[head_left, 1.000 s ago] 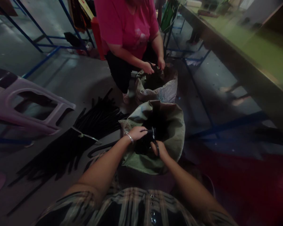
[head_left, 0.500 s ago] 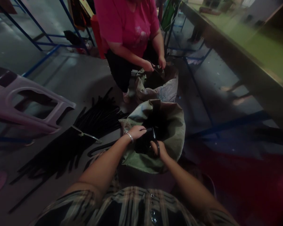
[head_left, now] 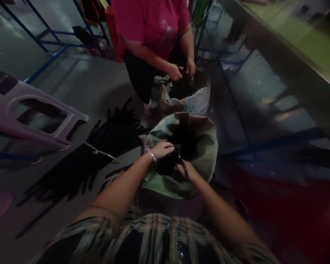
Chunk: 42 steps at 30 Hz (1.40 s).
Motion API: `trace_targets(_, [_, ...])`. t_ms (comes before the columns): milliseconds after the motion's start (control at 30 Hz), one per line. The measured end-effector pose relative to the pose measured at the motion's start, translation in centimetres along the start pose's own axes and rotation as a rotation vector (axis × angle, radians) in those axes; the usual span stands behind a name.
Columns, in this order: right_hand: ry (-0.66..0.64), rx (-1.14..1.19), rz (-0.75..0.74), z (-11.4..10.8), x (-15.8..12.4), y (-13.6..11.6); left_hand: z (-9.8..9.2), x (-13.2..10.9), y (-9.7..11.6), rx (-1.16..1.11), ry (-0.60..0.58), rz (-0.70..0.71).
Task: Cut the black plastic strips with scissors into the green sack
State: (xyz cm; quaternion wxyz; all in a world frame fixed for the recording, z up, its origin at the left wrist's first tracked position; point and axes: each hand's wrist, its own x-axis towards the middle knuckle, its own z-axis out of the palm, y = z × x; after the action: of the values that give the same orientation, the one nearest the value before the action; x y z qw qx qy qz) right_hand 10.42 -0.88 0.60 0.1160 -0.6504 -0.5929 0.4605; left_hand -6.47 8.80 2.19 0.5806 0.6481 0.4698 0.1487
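Table, one, runs along the right side, its top greenish. One co-worker in a pink shirt is opposite, two hands near each other at the mouth of the far sack; what they hold is too dark to tell. One stool, pale purple, is at the left. One bundle of black lengths, too many and too dark to count, lies on the floor with one pale tie around it. Sacks number two, one behind the other, both gaping; the near sack is greenish, with dark contents. Over its mouth are the wearer's two hands: the left hand pinches one strip between thumb and fingers, while the right hand is curled around the handles of one pair of scissors. The blades are lost in shadow, so their spread cannot be told. The strip, above the near sack's opening and close to the scissors, is plain black; its full length is unclear. One silvery bracelet circles the left wrist.
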Motion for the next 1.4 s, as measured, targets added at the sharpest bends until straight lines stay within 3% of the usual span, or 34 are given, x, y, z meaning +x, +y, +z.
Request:
trace_targets(267, [0.045,-0.087,-0.017,0.1,-0.1,0.2,0.0,-0.3,0.4,0.064,-0.075,0.009])
trace_targets(600, [0.149,-0.019,-0.019,0.9,-0.7,-0.4,-0.1,-0.1,0.1,0.091,-0.032,0.014])
trace_targets(1100, [0.195,0.142,0.014,3.1,-0.2,0.9,-0.3,0.0,-0.2,0.092,-0.038,-0.017])
trace_targets(1267, [0.221,0.129,0.018,3.0,0.1,1.1,-0.3,-0.1,0.3,0.075,0.003,-0.051])
trace_targets(1400, [0.164,0.065,0.02,2.3,0.0,0.6,-0.2,-0.2,0.7,0.084,0.054,-0.047])
